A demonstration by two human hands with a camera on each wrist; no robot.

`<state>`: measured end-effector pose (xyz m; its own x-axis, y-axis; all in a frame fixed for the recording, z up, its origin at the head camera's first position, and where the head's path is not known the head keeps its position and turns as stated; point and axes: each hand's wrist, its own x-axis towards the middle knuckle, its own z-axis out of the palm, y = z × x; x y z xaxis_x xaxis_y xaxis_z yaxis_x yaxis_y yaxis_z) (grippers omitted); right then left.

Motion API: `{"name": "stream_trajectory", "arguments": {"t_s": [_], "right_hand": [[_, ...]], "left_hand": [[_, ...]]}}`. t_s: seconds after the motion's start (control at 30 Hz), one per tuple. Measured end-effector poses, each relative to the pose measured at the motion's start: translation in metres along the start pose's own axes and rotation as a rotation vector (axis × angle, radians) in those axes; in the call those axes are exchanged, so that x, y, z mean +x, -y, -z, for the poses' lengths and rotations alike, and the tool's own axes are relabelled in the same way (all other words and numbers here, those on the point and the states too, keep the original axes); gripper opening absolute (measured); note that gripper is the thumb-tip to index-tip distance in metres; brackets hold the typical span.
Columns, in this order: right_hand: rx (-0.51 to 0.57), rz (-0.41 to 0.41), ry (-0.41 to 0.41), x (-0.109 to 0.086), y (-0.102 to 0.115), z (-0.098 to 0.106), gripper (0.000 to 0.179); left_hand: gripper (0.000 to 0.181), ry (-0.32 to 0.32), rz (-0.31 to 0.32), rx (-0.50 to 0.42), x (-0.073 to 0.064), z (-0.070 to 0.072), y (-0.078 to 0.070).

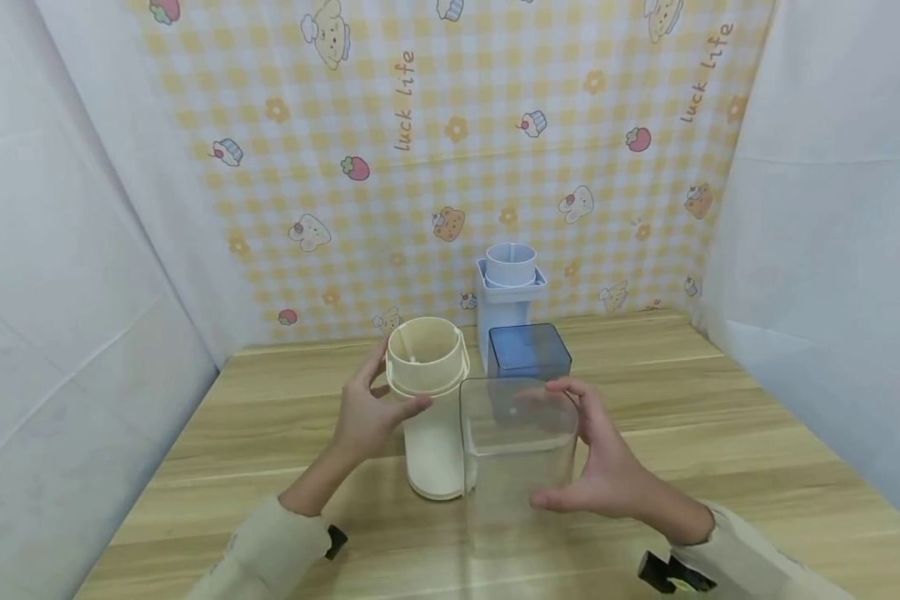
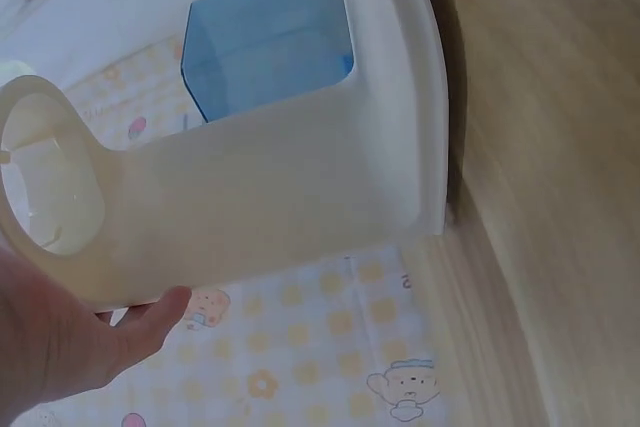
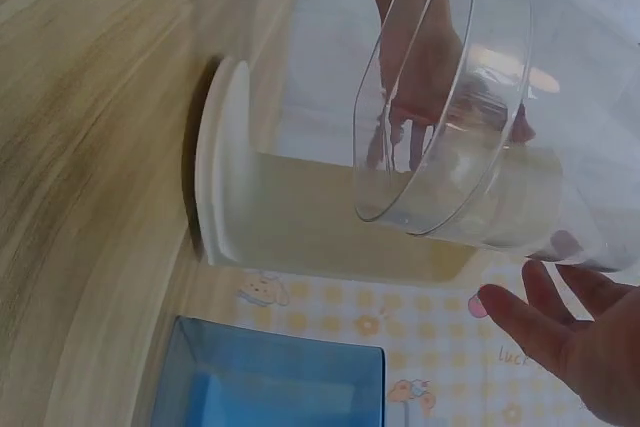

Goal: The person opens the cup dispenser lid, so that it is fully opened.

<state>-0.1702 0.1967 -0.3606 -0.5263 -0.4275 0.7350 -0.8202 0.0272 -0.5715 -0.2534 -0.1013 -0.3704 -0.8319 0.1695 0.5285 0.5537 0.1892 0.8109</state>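
My left hand (image 1: 367, 408) grips the top of a cream plastic stand (image 1: 435, 450), which has a round open collar and an upright body. In the left wrist view, the thumb of my left hand (image 2: 90, 337) lies along the edge of the stand (image 2: 250, 187), beside its ring-shaped opening. To the right, my right hand (image 1: 600, 458) holds a clear plastic container (image 1: 517, 467) between thumb and fingers. In the right wrist view the container (image 3: 470, 127) is tilted in the picture and set apart from the stand's base (image 3: 225, 177). The left hand shows through its wall.
Behind stands a pale blue stand (image 1: 506, 312) with a similar collar, and a see-through blue container (image 1: 528, 350) is in front of it. All are on a wood-grain table (image 1: 270, 467). A yellow checked cloth (image 1: 390, 192) hangs behind, with white sheets (image 1: 832, 208) at the sides.
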Motion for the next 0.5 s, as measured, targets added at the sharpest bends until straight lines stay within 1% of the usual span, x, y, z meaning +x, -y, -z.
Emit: {"name": "stream_trajectory", "arguments": {"t_s": [0.07, 0.13, 0.23, 0.37, 0.43, 0.5], "right_hand": [[-0.042, 0.002, -0.014, 0.002, -0.002, 0.000, 0.102], [-0.065, -0.020, -0.023, 0.004, -0.003, -0.001, 0.101], [-0.087, -0.093, -0.032, 0.006, -0.005, -0.003, 0.100], [-0.084, -0.184, -0.038, 0.009, -0.005, -0.007, 0.099], [-0.086, -0.202, -0.046, 0.011, -0.006, -0.010, 0.098], [-0.092, -0.205, -0.051, 0.013, -0.007, -0.013, 0.095]], "left_hand": [[0.105, -0.004, 0.000, -0.002, 0.005, 0.002, 0.001], [0.104, -0.002, 0.003, -0.010, 0.011, 0.004, 0.004], [0.102, 0.008, 0.015, -0.028, 0.020, 0.007, 0.009], [0.101, 0.025, 0.059, -0.064, 0.033, 0.011, 0.016], [0.100, 0.026, 0.078, -0.069, 0.040, 0.012, 0.019], [0.100, 0.022, 0.095, -0.051, 0.048, 0.014, 0.021]]}}
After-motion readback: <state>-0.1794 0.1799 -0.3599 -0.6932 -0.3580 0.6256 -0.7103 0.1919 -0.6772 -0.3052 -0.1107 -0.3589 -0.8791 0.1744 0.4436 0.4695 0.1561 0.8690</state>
